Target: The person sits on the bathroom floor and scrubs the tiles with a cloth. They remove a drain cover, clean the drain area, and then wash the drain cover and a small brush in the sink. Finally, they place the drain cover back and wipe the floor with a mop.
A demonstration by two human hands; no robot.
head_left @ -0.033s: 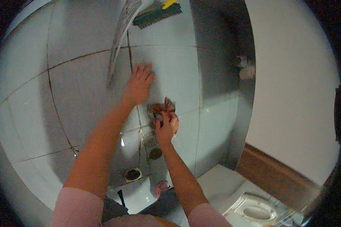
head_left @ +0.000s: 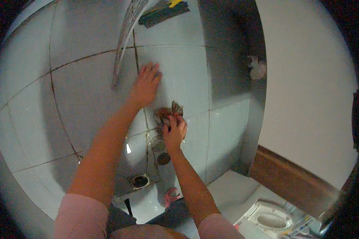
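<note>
My left hand (head_left: 146, 85) lies flat on the pale tiled surface (head_left: 187, 73), fingers stretched out beside a dark joint line. Lower and to the right, my right hand (head_left: 174, 135) has its fingers closed on a crumpled brown-and-grey piece (head_left: 162, 114), whose kind I cannot make out. A corner of that piece stands up above the fingertips, and the hand covers part of it. Just below the hand is a round dark spot or disc (head_left: 163, 158).
A square drain opening (head_left: 140, 181) is near my legs, by a pink slipper (head_left: 172, 196). A green-bristled brush (head_left: 163, 15) and a pale translucent strip (head_left: 125, 44) are at the top. Lower right stands a toilet (head_left: 272, 219); a brown-edged white wall (head_left: 303, 87) runs along the right.
The view has shifted slightly. My left hand stays flat in place; my right hand keeps its hold, and the crumpled piece's raised corner looks slightly different in shape.
</note>
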